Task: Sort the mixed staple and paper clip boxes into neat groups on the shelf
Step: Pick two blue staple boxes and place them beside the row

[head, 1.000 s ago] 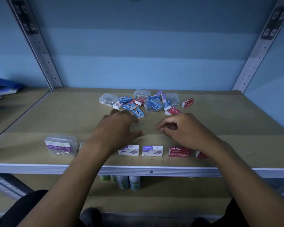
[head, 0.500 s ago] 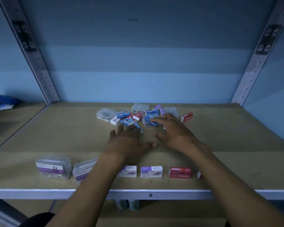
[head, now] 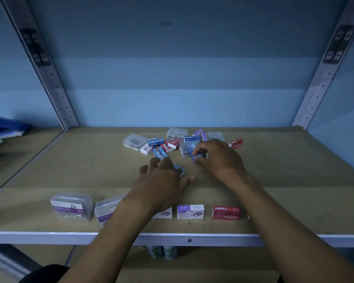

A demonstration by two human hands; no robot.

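Observation:
A mixed pile (head: 173,142) of blue, red, purple and clear boxes lies at the back middle of the shelf (head: 70,172). My right hand (head: 219,158) grips a blue staple box (head: 196,157) at the pile's near right edge. My left hand (head: 161,180) lies flat over another blue box (head: 180,170), fingers spread. Along the front edge stand two clear paper clip boxes (head: 72,208), purple-and-white staple boxes (head: 190,211) and a red staple box (head: 226,212); my left forearm covers part of this row.
Slotted metal uprights (head: 49,78) stand at the back corners of the bay. Blue items (head: 2,127) are stacked on the neighbouring shelf at left. Bottles (head: 164,252) show on the shelf below the front lip (head: 49,236).
Both hands moved away from the front row toward the pile. My right hand closed on a blue box, and my left hand came down over another blue box.

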